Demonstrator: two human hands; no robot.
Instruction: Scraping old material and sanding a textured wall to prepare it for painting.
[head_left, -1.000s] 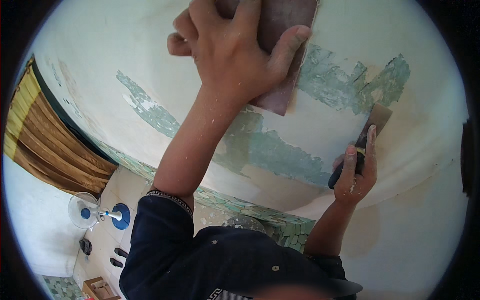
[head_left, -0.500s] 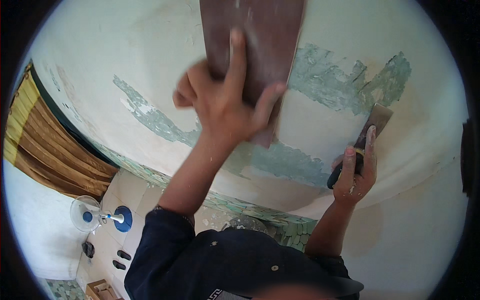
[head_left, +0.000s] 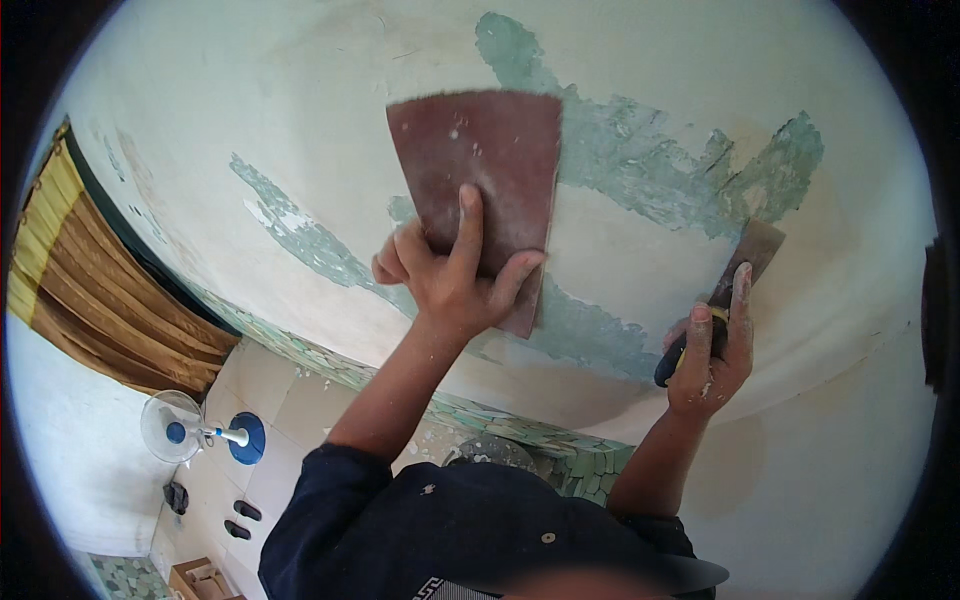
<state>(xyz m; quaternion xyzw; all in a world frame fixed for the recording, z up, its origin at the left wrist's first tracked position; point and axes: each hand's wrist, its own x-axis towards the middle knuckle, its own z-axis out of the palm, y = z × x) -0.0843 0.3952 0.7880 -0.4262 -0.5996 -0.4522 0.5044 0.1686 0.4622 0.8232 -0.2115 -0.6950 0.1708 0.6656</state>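
My left hand presses a reddish-brown sheet of sandpaper against the pale wall. The index finger lies along its face, the thumb sits at its right edge, and the other fingers curl at its left. The sheet's far edge is ragged, and whitish smudges mark its surface. In my right hand is a putty knife with a black and yellow handle; its blade tip is by the lower edge of a rough grey-green patch. White dust and specks cling to the right fingers.
Another grey-green strip runs along the wall at left. A stone-pattern band borders the wall's base. On the tiled floor are a standing fan, dark slippers and a cardboard box. A brown curtain hangs at far left.
My left hand has drawn the sandpaper down the wall toward me, uncovering a grey-green patch above. My right hand and the putty knife have barely shifted.
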